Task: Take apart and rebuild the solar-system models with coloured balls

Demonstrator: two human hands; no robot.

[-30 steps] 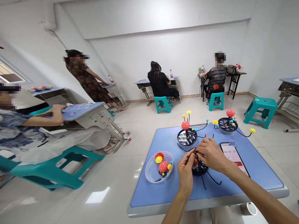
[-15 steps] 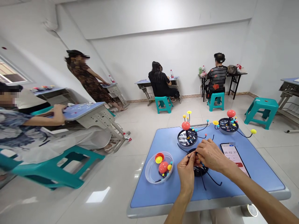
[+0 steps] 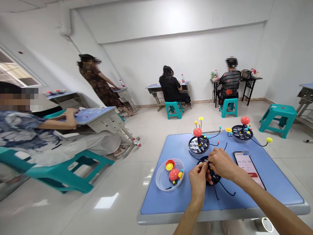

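Since the earlier frame, half a second ago, everything on the blue desk (image 3: 168,205) has slid rightward in view with the turn of the camera, and the timer on the phone (image 3: 249,168) has gone from 02:37 to 02:38. Both hands remain at the black model (image 3: 215,179), which sits on the desk just left of the phone.

Its round base lies flat, with no long axis of its own, printed face up. Of its thin, curved arms (image 3: 216,192), two reach toward the person, one fairly straight and the other bowing out toward the phone's near end; another sweeps to the far left, away from the phone. A further dark tip stands beyond the knuckles, left of the phone's far end; where it joins is hidden.

The model is all black, with pale and bluish markings on the disc and no coloured balls visible on it.

The left hand (image 3: 197,179) has thumb and forefinger pinched on a thin black part (image 3: 207,163) over the base's far side. The right hand (image 3: 223,164), on the phone's side, curls over the same spot; what its fingertips clasp cannot be told. Most of the base lies beneath and between the two hands.
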